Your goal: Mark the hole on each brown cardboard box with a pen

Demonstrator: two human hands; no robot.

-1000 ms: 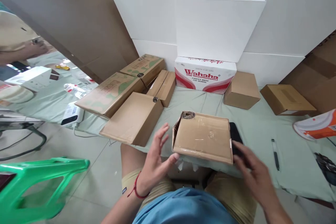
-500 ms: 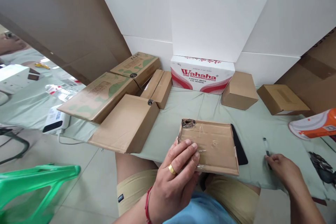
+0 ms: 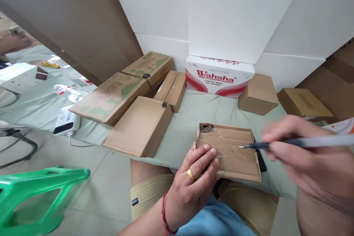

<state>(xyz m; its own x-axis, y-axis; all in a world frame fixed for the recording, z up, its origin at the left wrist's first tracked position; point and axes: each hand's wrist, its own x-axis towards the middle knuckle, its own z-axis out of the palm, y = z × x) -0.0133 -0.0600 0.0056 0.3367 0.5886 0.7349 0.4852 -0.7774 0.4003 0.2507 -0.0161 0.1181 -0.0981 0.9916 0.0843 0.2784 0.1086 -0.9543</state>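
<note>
My left hand (image 3: 193, 180), with a ring on one finger, lies over the near left corner of a shallow cardboard box (image 3: 235, 167). Its fingers are on top and press together; the thumb is hidden. Clear tape crosses the box, and its far left corner is torn, with dark tape. A pen (image 3: 257, 145) with a dark front and pale barrel is pinched in my right hand (image 3: 312, 162), which is blurred. The pen's tip points left over the box; whether it touches I cannot tell. Beneath the box's right edge a flat black object (image 3: 261, 164) partly shows.
Several cardboard boxes (image 3: 135, 125) stand at the left of the cloth-covered table (image 3: 190, 114). A white and red Wahaba-style water carton (image 3: 218, 77) is at the back, beside two brown boxes (image 3: 258, 96). A green plastic stool (image 3: 47, 180) is at lower left; white panels (image 3: 235, 22) rise behind.
My right hand has lifted the pen off the table and brought it left over the box. My left hand stays on the box. The view has shifted slightly.
</note>
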